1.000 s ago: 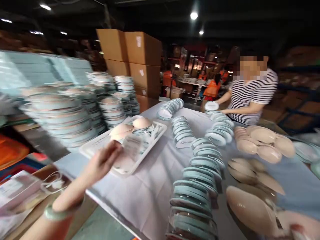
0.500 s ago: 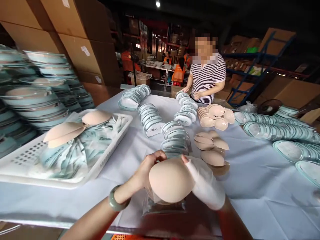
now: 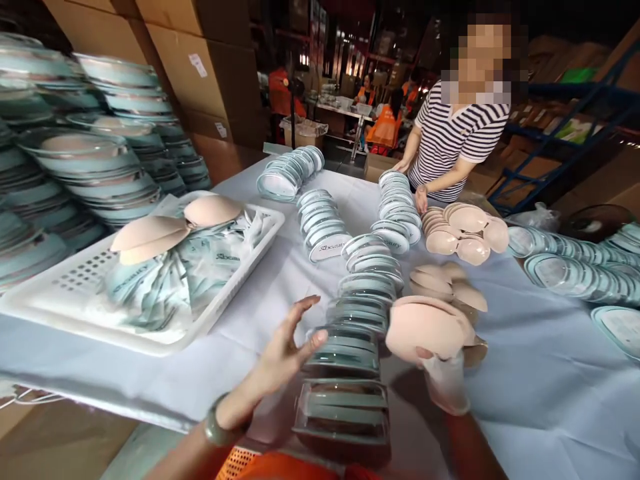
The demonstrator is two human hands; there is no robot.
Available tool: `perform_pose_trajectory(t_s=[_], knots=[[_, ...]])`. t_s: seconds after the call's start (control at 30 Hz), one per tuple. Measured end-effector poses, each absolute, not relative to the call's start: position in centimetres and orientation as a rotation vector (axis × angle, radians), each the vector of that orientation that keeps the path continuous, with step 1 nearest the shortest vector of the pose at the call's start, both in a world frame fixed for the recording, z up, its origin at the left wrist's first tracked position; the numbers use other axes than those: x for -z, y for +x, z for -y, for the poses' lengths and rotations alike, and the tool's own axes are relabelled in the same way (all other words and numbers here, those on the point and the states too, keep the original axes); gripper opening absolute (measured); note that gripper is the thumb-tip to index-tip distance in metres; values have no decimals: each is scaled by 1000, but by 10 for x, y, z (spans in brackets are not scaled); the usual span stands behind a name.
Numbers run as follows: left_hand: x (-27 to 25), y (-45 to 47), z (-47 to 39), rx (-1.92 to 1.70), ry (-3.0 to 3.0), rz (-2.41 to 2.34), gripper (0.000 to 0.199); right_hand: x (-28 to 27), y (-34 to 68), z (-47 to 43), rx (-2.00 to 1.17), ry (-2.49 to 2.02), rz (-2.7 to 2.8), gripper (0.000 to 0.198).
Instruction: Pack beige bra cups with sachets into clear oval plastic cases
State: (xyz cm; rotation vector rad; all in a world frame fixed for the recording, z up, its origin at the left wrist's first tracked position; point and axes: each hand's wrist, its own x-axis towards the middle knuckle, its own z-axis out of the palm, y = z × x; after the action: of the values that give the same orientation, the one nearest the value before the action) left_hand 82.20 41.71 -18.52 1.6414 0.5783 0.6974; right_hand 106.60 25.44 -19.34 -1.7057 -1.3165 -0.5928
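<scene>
My right hand (image 3: 443,377), in a white covering that leaves fingertips bare, grips a pair of beige bra cups (image 3: 425,327) by the lower edge. It holds them over the right side of the table. My left hand (image 3: 283,350), with a green bangle at the wrist, has its thumb and fingers spread apart and holds nothing. Its thumb tip is at the left side of a row of clear-lidded, pale blue oval packs (image 3: 345,347); whether it touches them I cannot tell. More beige bra cups (image 3: 435,280) lie just beyond my right hand.
A white basket (image 3: 200,327) with blue-white packets and beige cups stands at left, beside tall stacks of packs (image 3: 95,160). More pack rows (image 3: 580,277) lie at right. Across the table (image 3: 525,373), a person in a striped shirt (image 3: 455,133) stands near nested beige cups (image 3: 467,230).
The bra cups moved right and away from me in my right hand. My left hand let go of them and opened. The view has shifted, and the near packs are now uncovered.
</scene>
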Motion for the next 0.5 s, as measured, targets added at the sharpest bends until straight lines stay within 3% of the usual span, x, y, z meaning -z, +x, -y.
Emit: perform_pose_trajectory(t_s=[0.13,0.2,0.3,0.4,0.5], knots=[[237,827,-397,-573,1769,-652,73,181,1053,-265,-241,-1667,1615,31],[247,828,-391,-534,1764,-639,73,166,1045,-272,-444,-1807,1899,19],[249,827,-386,-506,1755,-579,78,156,1034,-280,-215,-2185,2315,11],[249,825,-382,-544,1756,-625,84,158,1028,-284,92,-2279,2484,11],[251,823,-379,-588,1735,-704,83,154,1025,-282,-122,-2159,2560,21]])
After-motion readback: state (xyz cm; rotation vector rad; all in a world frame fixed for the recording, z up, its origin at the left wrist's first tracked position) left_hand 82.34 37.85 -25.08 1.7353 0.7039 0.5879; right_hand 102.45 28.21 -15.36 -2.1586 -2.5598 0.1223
